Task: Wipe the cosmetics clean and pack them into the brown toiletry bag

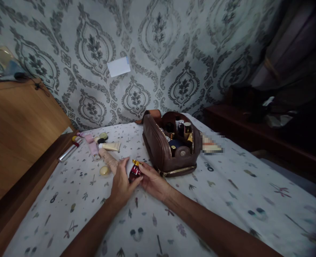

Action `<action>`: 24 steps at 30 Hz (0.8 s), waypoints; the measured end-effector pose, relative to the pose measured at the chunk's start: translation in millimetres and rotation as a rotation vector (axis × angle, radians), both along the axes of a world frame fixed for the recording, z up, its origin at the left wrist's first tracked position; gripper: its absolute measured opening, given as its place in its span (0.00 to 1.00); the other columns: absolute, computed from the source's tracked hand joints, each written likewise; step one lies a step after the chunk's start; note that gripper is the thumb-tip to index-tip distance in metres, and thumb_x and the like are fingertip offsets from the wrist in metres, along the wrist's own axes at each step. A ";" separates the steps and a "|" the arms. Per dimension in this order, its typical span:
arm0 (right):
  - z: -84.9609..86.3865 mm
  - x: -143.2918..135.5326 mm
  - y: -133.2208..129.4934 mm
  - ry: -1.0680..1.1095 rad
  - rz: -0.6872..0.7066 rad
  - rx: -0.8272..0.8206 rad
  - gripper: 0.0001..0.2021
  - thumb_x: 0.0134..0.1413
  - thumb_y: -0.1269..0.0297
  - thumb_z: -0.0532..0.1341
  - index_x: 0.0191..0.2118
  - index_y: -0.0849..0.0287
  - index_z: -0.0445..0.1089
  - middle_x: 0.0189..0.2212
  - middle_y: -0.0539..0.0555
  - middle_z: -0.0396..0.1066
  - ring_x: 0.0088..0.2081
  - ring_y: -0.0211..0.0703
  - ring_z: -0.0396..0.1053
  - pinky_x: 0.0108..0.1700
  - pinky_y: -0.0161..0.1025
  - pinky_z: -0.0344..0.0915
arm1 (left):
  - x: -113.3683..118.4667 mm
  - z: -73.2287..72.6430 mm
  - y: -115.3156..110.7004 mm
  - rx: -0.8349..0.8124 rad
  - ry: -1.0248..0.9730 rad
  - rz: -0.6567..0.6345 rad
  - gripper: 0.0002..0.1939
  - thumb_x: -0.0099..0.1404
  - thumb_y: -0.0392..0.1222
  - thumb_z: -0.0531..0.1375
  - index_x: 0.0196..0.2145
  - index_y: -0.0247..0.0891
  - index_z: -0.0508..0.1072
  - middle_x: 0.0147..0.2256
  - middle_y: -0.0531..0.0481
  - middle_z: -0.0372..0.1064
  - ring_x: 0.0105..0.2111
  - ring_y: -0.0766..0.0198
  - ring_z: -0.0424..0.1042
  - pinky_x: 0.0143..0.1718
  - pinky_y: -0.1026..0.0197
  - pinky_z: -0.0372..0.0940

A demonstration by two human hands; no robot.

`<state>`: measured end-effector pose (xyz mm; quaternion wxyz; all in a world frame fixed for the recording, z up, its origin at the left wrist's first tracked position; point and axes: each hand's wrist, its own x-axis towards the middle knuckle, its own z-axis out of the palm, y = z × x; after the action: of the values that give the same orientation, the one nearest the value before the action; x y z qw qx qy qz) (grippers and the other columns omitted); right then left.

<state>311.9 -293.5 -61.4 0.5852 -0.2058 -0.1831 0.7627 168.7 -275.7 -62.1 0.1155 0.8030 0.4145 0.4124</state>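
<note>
Between my two hands is a small dark red perfume bottle [134,172] with a gold cap, held a little above the patterned sheet. My left hand [120,184] is closed round its left side, the thumb across the lower part. Fingers of my right hand [153,181] grip the bottle's right side near the cap. Just behind my right hand stands a brown leather cosmetic bag [158,150], unzipped, with several bottles [187,128] upright inside. Close to my left hand lie a beige tube [108,159] and a small round yellowish jar [104,170].
Farther left lie a cream tube with a dark cap [111,146], pink tubes [93,147], small round jars [103,136] and a silver tube [67,152]. A wooden panel [21,132] borders the left side. The patterned wall [158,89] rises behind; a dark red ledge [233,121] runs along the right.
</note>
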 end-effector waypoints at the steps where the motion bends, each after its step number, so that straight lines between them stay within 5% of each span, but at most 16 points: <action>1: 0.6 -0.2 -1.1 -0.018 0.009 0.020 0.19 0.42 0.61 0.75 0.41 0.59 0.74 0.35 0.49 0.77 0.37 0.37 0.73 0.45 0.36 0.67 | -0.3 1.9 0.1 -0.006 -0.002 -0.028 0.32 0.63 0.46 0.62 0.60 0.39 0.55 0.54 0.38 0.63 0.55 0.49 0.65 0.56 0.45 0.62; 8: 1.7 0.1 -3.8 -0.096 0.106 0.059 0.19 0.46 0.54 0.72 0.43 0.56 0.73 0.35 0.50 0.76 0.33 0.37 0.72 0.36 0.34 0.67 | -8.2 11.4 4.3 -0.126 -0.064 -0.096 0.20 0.65 0.46 0.58 0.53 0.38 0.64 0.46 0.44 0.71 0.47 0.54 0.71 0.51 0.52 0.65; 15: 0.9 -0.4 -3.0 -0.098 0.064 0.044 0.20 0.45 0.52 0.72 0.38 0.58 0.71 0.30 0.48 0.74 0.29 0.35 0.71 0.31 0.32 0.66 | -9.0 8.2 4.3 -0.059 -0.028 -0.059 0.29 0.67 0.48 0.58 0.62 0.38 0.56 0.56 0.39 0.64 0.55 0.51 0.66 0.55 0.48 0.62; 24: 0.6 -1.3 -2.5 -0.069 0.082 0.045 0.19 0.45 0.53 0.73 0.38 0.57 0.70 0.31 0.46 0.74 0.30 0.34 0.71 0.30 0.32 0.65 | -7.8 0.7 7.5 -0.046 -0.006 -0.072 0.24 0.70 0.46 0.54 0.61 0.40 0.59 0.53 0.40 0.66 0.55 0.52 0.67 0.56 0.48 0.62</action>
<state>310.6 -296.0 -60.8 0.5513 -0.2112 -0.2287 0.7741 160.9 -268.3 -61.4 0.1499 0.8134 0.3944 0.4005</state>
